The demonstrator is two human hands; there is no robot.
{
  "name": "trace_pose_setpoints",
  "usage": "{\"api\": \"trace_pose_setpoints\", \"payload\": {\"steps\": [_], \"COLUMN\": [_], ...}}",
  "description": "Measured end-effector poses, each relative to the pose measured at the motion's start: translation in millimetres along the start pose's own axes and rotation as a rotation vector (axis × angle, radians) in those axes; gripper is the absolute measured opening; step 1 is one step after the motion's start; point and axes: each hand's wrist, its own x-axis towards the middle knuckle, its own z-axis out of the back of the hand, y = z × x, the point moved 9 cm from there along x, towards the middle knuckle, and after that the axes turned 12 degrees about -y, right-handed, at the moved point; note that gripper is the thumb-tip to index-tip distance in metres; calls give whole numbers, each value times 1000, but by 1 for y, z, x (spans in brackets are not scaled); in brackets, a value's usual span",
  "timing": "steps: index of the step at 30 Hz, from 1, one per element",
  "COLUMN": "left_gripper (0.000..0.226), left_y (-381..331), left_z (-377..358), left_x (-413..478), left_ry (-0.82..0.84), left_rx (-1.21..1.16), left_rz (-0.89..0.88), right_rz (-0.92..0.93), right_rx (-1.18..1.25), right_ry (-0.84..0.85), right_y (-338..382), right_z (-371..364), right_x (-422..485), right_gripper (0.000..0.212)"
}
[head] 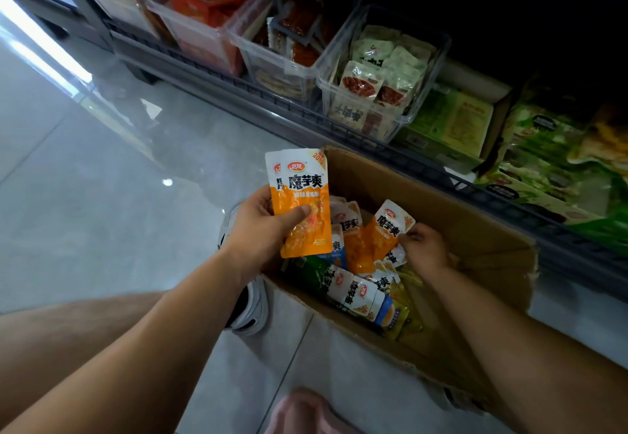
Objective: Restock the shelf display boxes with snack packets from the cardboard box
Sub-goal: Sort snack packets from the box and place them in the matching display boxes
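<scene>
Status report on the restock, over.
Left hand grips two orange packets. Right hand pinches a third packet in the cardboard box. Nothing in the way.

Behind the orange packet [302, 202] in the left hand [258, 226], a second packet [273, 175] shows only its left edge; that hand's fingers are hidden behind both. The right hand [424, 246] covers a corner of the tilted packet [387, 229] it pinches, and its forearm [509, 331] hides the cardboard box's [441, 202] near right wall. Far right, green display boxes [543, 161] are blurred.
</scene>
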Motion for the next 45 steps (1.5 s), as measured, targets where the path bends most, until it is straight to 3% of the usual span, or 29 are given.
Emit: {"api": "trace_pose_setpoints", "payload": {"steps": [7,12,16,19,24,28,31,35,39,45], "left_gripper": [36,42,45,49,49,46,45,47,48,45], "left_y": [0,-6,-9,-10,-15,-14,-8,-2,1,3], "left_z": [-1,-1,-6,-14,-16,7,23,25,24,22], "left_x": [2,-3,-14,-24,-33,-17,-4,3,6,9], "left_ry": [-5,16,103,185,241,63,-43,-68,-78,-85], "left_rx": [4,-5,-63,-138,-82,-15,3,-14,-20,-42], "left_rz": [-1,12,8,12,-19,-54,-56,-43,-38,-27], "right_rz": [18,247,195,166,204,100,66,10,-52,-40], "right_rx": [34,167,395,387,332,304,-17,-271,-177,-109], "right_ry": [-110,-125,108,287,322,270,150,211,166,145], "right_y": [15,101,151,162,169,147,91,22,-1,1], "right_z": [27,54,45,21,-6,-12,-10,-39,-67,-87], "right_x": [-21,-48,-77,-100,-112,-80,-34,-12,-10,1], "right_gripper": [13,6,14,23,21,10,10,21,37,15]}}
